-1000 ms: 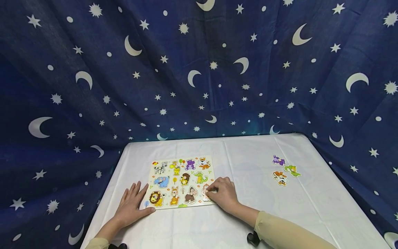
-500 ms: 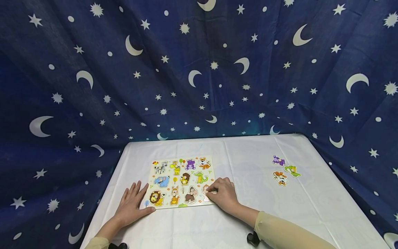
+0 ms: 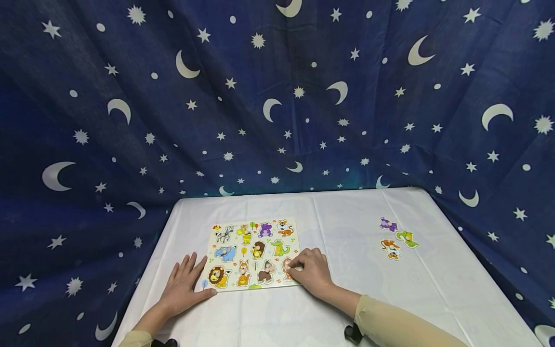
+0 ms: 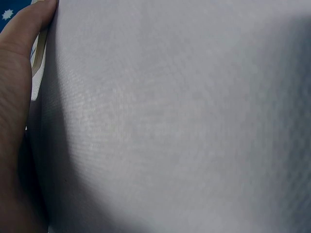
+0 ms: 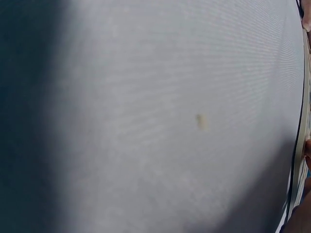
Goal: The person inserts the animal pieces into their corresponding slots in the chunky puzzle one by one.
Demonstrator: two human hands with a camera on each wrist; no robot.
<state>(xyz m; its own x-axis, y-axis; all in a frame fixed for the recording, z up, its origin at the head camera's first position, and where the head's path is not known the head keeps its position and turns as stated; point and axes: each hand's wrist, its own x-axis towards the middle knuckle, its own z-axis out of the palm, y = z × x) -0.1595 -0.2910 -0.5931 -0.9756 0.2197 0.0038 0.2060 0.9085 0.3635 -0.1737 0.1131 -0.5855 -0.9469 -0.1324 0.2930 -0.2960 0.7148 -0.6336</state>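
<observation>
A pale animal puzzle board (image 3: 255, 286) lies flat on the table, with several animal pieces on it. At its lower right corner my right hand (image 3: 314, 273) pinches a small orange monkey-like puzzle piece (image 3: 286, 263) with thumb and forefinger, partly covering it. The piece lies in line with the board's surface. My left hand (image 3: 182, 287) rests with spread fingers beside the board's left edge, the thumb touching the lower left corner. The left wrist view catches the left thumb (image 4: 22, 34) against the board's side; in the right wrist view, fingertips (image 5: 308, 148) show at the board's edge.
Three loose pieces lie on the right of the white-covered table (image 3: 347, 217): a purple animal (image 3: 388, 224), a green one (image 3: 407, 238) and an orange-and-white tiger (image 3: 391, 249). A dark blue curtain (image 3: 277, 130) with moons and stars hangs behind the table.
The monkey-like piece sat slightly off its outline a second ago and now lies in line with it. Both hands have stayed almost in place.
</observation>
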